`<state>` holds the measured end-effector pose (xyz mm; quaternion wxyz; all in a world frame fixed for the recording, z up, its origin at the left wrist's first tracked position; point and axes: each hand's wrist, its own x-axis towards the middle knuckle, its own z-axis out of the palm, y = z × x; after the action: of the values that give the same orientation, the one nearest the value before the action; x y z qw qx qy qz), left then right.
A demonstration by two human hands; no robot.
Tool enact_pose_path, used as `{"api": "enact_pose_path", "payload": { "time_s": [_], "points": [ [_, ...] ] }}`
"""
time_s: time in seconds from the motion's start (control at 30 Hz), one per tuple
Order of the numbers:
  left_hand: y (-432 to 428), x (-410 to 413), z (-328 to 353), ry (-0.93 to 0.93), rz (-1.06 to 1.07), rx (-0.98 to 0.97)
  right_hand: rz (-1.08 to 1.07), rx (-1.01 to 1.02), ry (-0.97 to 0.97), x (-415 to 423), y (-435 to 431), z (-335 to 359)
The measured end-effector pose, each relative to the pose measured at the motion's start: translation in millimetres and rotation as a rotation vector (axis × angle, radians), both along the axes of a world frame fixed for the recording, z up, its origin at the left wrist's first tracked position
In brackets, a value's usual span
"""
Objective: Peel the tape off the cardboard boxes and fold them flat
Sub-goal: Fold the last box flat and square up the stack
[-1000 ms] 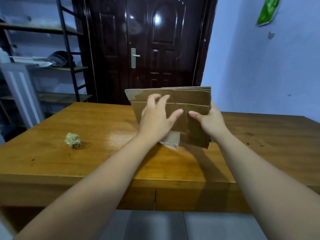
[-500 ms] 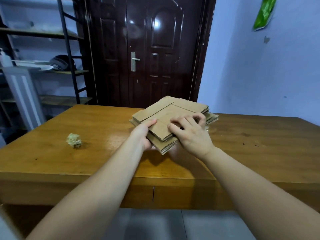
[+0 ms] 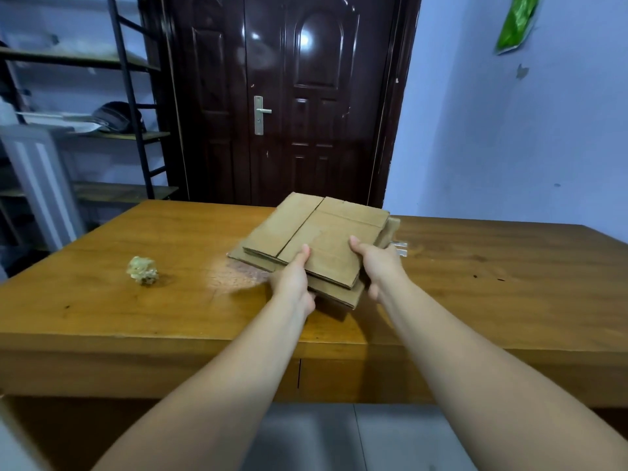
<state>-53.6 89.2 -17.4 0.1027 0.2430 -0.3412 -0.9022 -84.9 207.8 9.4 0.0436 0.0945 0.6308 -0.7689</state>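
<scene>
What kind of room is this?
Probably a spare room or storeroom in a home: a dark panelled door, a metal shelf rack, and flattened cardboard boxes at a wooden table.

Cardboard stack (image 3: 319, 239) plain tan-brown. Bench (image 3: 136, 300) honey-orange wood, darker grain streaks, few small dark specks. Tape wad (image 3: 142, 270) pale yellow-beige. Door (image 3: 289, 158) glossy dark maroon-brown; handle (image 3: 260, 113) silver. Wall (image 3: 509, 147) pale lilac-blue. Packet (image 3: 516, 22) on wall bright green. Floor (image 3: 339, 436) grey. Rack (image 3: 127, 79) frame black, boards dull brown.
</scene>
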Motion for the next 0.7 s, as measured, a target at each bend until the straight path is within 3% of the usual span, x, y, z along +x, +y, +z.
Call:
{"api": "enact_pose_path", "payload": {
  "time_s": [0.07, 0.1, 0.2, 0.33, 0.4, 0.47, 0.53, 0.7],
  "points": [
    [-6, 1, -5, -0.079, 0.001, -0.061, -0.027, 0.021, 0.026, -2, 8, -3],
    [-14, 0, -9, -0.163, 0.086, -0.186, -0.015, 0.032, 0.031, -2, 14, -3],
    [-38, 3, -13, -0.361, 0.216, -0.789, 0.062, 0.109, 0.036, -3, 36, -3],
    [-45, 0, -23, -0.458, -0.131, -1.587, 0.153, 0.221, -0.091, -11, 59, -5],
    [-42, -4, -36, -0.351, -0.24, -1.748, 0.127, 0.339, -0.139, -19, 61, -13],
    [-39, -5, -43, -0.266, -0.242, -1.829, 0.021, 0.605, -0.074, -28, 59, -26],
    [-37, -7, -45, -0.27, -0.254, -1.886, -0.086, 0.886, 0.07, -35, 53, -35],
    [-35, -11, -41, -0.325, -0.445, -1.999, -0.132, 1.258, 0.34, -40, 47, -38]
  ]
}}
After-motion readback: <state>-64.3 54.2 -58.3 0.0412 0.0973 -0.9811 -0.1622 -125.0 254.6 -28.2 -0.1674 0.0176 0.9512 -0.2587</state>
